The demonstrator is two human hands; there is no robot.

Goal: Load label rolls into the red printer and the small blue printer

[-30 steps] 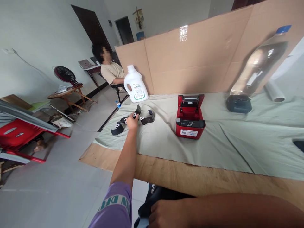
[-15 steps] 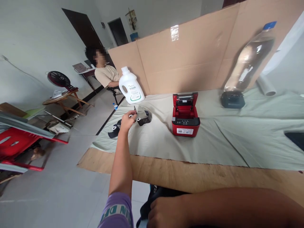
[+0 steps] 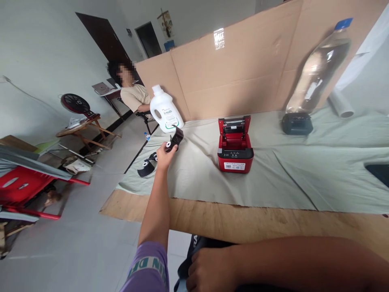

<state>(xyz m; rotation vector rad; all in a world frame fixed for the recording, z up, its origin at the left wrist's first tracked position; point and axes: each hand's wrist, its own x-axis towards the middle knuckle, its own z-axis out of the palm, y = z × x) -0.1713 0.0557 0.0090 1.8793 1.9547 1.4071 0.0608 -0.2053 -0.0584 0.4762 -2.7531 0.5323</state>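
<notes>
- Far left of the red printer (image 3: 235, 165), and well behind it, I make out another person (image 3: 133, 97) seated with one arm bent.
- Left of the printer, about level with its front, black rolls (image 3: 146, 169) with white cores lie on the cloth (image 3: 197, 184); they overlap in my view, so I can't give a sure count.
- Closer to the printer, on its left, I have the left hand (image 3: 165, 156) with fingers and thumb clamped on the cored end of a single black roll (image 3: 176, 137). It looks lifted off the cloth, and a loose strip stands up from it.
- Behind that strip, left of the printer, is a white jug (image 3: 166, 111); I can't tell from my post whether the two touch.
- I read the step in hand as taking this one roll away from the others. To my mind the next move calls for a firm pinch on the core, with the strip kept clear of the jug.
- On the near side of the printer, slightly left, the right hand (image 3: 209, 267) is low with fingers curled; I can't tell whether they close on anything.
- At the printer itself I see the lid tipped open, and neither hand touches it.
- Right of the printer, toward the back, stands a clear bottle (image 3: 319, 73).
</notes>
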